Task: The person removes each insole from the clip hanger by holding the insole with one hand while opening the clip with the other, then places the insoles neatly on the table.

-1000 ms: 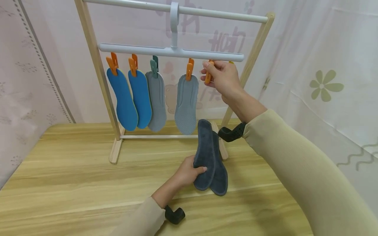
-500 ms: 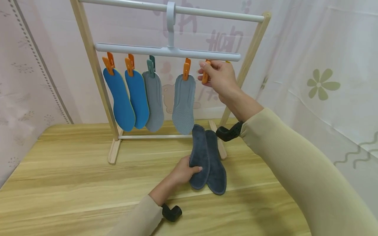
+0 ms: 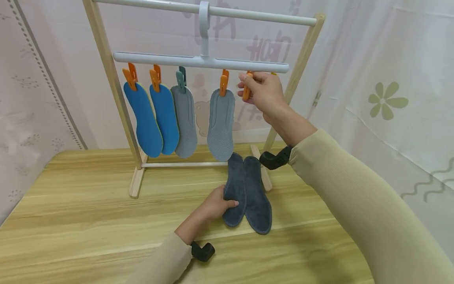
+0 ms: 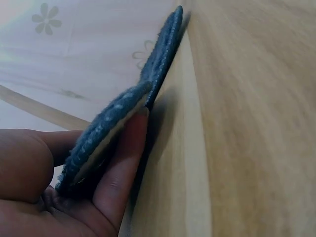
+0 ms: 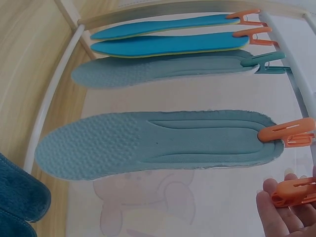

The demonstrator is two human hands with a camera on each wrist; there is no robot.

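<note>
My left hand point(image 3: 214, 204) pinches a dark grey fuzzy insole point(image 3: 235, 185) near its lower end, the thumb on its face. In the left wrist view the pinched insole point(image 4: 106, 131) is tilted up off the wood, its pale underside showing. A matching dark insole point(image 3: 257, 199) lies on the table just to the right. Up at the hanger bar, my right hand point(image 3: 268, 92) grips an orange clothes peg point(image 3: 246, 92); no insole hangs from that peg. Beside it hangs a light grey insole point(image 3: 220, 126) from another orange peg point(image 3: 223, 85).
The white hanger point(image 3: 202, 61) hangs on a rack with wooden posts point(image 3: 308, 51). Two blue insoles point(image 3: 143, 122) and a second grey insole point(image 3: 185, 126) hang at its left. A yellow peg point(image 3: 273, 73) is mostly hidden behind my right hand. The wooden table point(image 3: 88, 221) spreads below.
My left hand has moved slightly left and down with its insole, and the two dark insoles now overlap less. The right hand stays on the orange peg; the view has shifted a little.
</note>
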